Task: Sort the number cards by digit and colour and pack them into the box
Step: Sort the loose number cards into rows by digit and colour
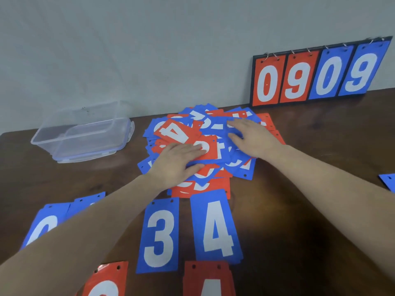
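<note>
A mixed heap of red and blue number cards lies in the middle of the brown table. My left hand rests flat on a red card in the heap, fingers straight. My right hand lies flat on blue cards at the heap's right side. Nearer to me lie sorted cards: a blue 3, a blue 4, a blue 0 partly under my left arm, and two red cards at the bottom edge. A clear plastic box stands open at the back left.
A black flip scoreboard showing red 0 9 and blue 0 9 leans against the grey wall at the back right. Another blue card pokes in at the right edge. The box's lid lies beneath the box.
</note>
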Motion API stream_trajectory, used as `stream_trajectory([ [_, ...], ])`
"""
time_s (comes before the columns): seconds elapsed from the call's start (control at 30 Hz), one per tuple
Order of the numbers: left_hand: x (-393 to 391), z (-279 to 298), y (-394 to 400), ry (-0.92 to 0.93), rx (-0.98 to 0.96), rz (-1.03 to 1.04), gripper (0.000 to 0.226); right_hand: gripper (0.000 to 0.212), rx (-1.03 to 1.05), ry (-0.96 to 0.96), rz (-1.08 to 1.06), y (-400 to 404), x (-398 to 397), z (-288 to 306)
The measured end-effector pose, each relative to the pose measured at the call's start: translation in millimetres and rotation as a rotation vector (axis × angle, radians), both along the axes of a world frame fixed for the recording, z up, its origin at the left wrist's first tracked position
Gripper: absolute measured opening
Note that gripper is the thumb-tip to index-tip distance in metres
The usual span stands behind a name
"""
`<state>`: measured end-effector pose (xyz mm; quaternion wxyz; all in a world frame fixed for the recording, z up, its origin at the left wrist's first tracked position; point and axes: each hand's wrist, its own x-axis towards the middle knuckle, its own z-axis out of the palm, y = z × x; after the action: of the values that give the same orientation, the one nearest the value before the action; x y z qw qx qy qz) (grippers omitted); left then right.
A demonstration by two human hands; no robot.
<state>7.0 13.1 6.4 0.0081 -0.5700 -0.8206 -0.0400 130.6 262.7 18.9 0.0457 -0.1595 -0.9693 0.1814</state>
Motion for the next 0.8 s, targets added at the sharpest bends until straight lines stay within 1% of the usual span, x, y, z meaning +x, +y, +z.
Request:
stream_trajectory([
  [0.07, -2, 1, 1, 0.091, 0.016, -0.039, 0.062, 0.055, 0.080, -0.148, 0.002, 8, -3, -4],
  [0.1, -2, 0, 1, 0.136, 0.033, -0.057, 0.061, 0.056, 0.123, -0.181, -0.004, 10, -3, -5],
  [0.17, -3, 1, 0, 0.194, 0.069, -0.085, 0.056, 0.058, 0.193, -0.182, -0.035, 12, 1, -5],
  [0.33, 6, 10, 1, 0.228, 0.108, -0.171, 0.046, 0.058, 0.347, -0.129, -0.170, 15, 27, 0],
  [0.43, 12, 13, 2, 0.172, 0.156, -0.227, 0.034, 0.052, 0.352, -0.098, -0.245, 21, 40, 2],
  [0.53, 23, 14, 5, 0.092, 0.230, -0.262, 0.039, 0.041, 0.192, -0.084, -0.274, 24, 45, 2],
  [0.6, 29, 14, 10, 0.040, 0.244, -0.249, 0.039, 0.038, 0.076, -0.070, -0.267, 24, 48, 3],
  [0.7, 33, 14, 19, -0.082, 0.252, -0.171, 0.032, 0.042, 0.056, -0.083, -0.250, 24, 53, 6],
  [0.77, 29, 17, 21, -0.188, 0.250, -0.057, 0.036, 0.047, 0.064, -0.099, -0.257, 25, 56, 8],
  [0.8, 25, 19, 20, -0.210, 0.247, -0.003, 0.039, 0.050, 0.056, -0.107, -0.267, 26, 57, 9],
])
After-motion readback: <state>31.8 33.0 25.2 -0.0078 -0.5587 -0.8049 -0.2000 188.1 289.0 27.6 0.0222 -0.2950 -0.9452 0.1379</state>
